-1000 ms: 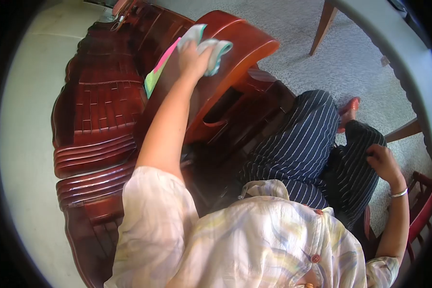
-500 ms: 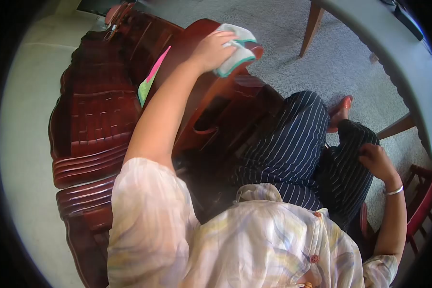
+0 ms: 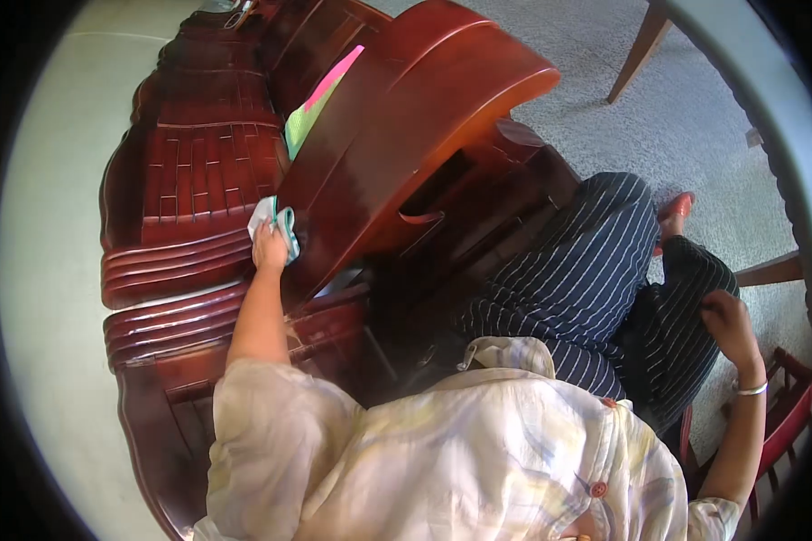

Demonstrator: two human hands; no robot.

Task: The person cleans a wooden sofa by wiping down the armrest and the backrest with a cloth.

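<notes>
A white cloth with teal edging (image 3: 263,215) is bunched in my left hand (image 3: 269,249). My left hand presses it at the inner end of the broad, glossy red-brown wooden armrest (image 3: 397,117), beside the slatted wooden backrest (image 3: 203,171). On the right, my right hand (image 3: 729,326) is by the knee of my striped trousers (image 3: 595,261), its fingers curled in and nothing visible in them. A silver bangle is on that wrist.
A pink and green item (image 3: 320,99) lies behind the armrest. At the upper right is a pale-covered table (image 3: 740,90) with wooden legs. A small red-brown wooden seat (image 3: 789,415) stands at the lower right. A pale wall (image 3: 54,225) is on the left.
My left hand has moved with the cloth from the armrest's outer part down and left to its inner end. My right hand has hardly moved on my trousers.
</notes>
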